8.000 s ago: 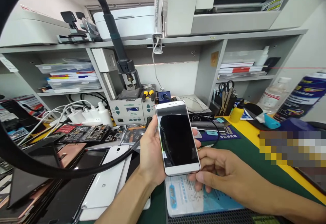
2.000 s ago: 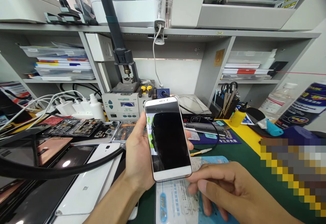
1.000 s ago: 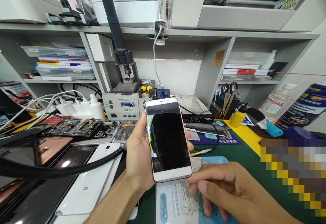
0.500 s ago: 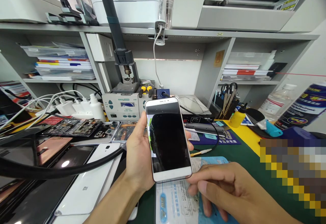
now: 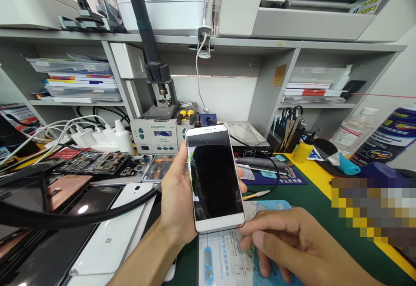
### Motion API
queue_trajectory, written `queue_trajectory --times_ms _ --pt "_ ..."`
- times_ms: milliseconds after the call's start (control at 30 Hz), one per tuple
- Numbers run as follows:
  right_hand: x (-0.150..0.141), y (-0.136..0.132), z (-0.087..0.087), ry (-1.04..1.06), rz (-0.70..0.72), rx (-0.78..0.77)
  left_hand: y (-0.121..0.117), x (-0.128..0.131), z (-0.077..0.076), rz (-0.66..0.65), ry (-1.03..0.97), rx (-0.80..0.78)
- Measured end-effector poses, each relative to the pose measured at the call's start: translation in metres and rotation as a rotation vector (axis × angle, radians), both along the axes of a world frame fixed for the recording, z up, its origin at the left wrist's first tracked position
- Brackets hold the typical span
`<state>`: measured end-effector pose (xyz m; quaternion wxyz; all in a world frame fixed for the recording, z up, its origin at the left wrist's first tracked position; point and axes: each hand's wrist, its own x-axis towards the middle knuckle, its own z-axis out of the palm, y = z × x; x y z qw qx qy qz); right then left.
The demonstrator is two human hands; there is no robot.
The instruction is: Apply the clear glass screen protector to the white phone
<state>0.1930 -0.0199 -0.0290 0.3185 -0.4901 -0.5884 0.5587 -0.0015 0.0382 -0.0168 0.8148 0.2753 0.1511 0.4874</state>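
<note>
My left hand [image 5: 177, 195] is closed around a white-framed smartphone [image 5: 216, 180], thumb along its left edge and fingertips showing past the right edge. The phone is tilted up towards me. Most of its screen is a large black patch, with a strip of green and white image left at the left side. My right hand [image 5: 286, 242] is beside the phone's lower right corner, index fingertip at that corner. Its fingers are loosely bent and apart, and I see nothing held in them. Below both lies a blue and white printed mat [image 5: 224, 260].
At the left lie several phones, among them a white one [image 5: 113, 229], with a thick black cable [image 5: 97, 219] arching over them. Behind stand a soldering station [image 5: 154, 136] and a hot-air holder. A yellow bottle [image 5: 303, 149], scissors and spray can [image 5: 385, 134] stand at the right.
</note>
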Motion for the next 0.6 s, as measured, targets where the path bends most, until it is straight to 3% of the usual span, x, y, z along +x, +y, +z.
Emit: queue_trajectory --times_ms 200,600 --pt "-0.004 -0.004 0.008 -0.014 -0.052 -0.028 0.0 0.0 0.0 -0.003 0.006 -0.015" --pt "0.001 -0.001 -0.002 -0.009 -0.006 0.003 0.0 -0.001 0.001 -0.006 0.012 -0.007"
